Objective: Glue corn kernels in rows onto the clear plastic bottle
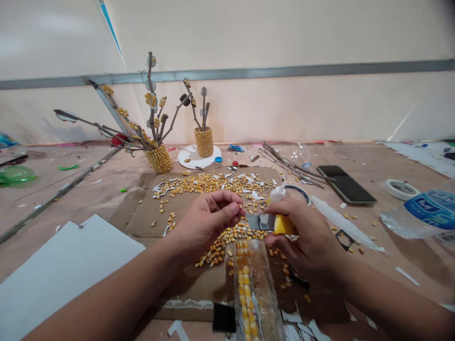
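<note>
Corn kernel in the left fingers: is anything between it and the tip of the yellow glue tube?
Nothing visible. The left hand pinches a corn kernel right at the grey nozzle of the yellow glue tube held by the right hand. The clear bottle with its kernel rows lies below them, out of the way.

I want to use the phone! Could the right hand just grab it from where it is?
Probably not right away. The right hand is already full, its grip around a yellow glue tube. The smartphone lies flat beyond it with bare table between, so nothing blocks the way.
</note>
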Demonstrator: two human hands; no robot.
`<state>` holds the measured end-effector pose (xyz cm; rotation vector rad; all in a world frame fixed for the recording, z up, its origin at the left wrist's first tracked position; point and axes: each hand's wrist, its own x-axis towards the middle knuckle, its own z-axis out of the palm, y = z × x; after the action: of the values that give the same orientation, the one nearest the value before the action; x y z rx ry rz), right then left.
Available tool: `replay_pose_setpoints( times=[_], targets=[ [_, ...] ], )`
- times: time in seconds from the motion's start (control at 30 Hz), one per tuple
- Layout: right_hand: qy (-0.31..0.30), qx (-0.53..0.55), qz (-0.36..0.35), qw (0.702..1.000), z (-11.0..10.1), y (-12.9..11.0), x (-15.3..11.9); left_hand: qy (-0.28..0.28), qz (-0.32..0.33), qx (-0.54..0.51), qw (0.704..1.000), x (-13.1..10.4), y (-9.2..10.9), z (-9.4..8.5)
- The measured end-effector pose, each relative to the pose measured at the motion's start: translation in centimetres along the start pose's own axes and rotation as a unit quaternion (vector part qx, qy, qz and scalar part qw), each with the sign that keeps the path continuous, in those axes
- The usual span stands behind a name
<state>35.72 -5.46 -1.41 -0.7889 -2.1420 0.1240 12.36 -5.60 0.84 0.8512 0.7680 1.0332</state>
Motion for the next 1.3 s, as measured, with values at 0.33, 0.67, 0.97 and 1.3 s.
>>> replay_pose_setpoints(
  times=[0.33, 0.67, 0.97, 1.3],
  targets=[
    [-0.045, -0.037, -0.033, 0.998, -0.1, 0.3, 0.1, -0.022, -0.014, 0.084, 0.996, -0.4, -0.3, 0.5],
    [-0.047, -0.050, -0.033, 0.997, -0.2, 0.2, 0.0, -0.037, -0.017, 0.110, 0.993, -0.6, -0.1, 0.5],
    [-0.043, -0.055, -0.020, 0.997, -0.3, 0.4, 0.0, -0.054, -0.027, 0.100, 0.993, -0.7, 0.5, 0.0],
    [-0.026, -0.074, -0.007, 0.997, -0.5, 0.0, 0.1, -0.064, -0.027, 0.040, 0.997, -0.3, 0.6, -0.1]
  ],
)
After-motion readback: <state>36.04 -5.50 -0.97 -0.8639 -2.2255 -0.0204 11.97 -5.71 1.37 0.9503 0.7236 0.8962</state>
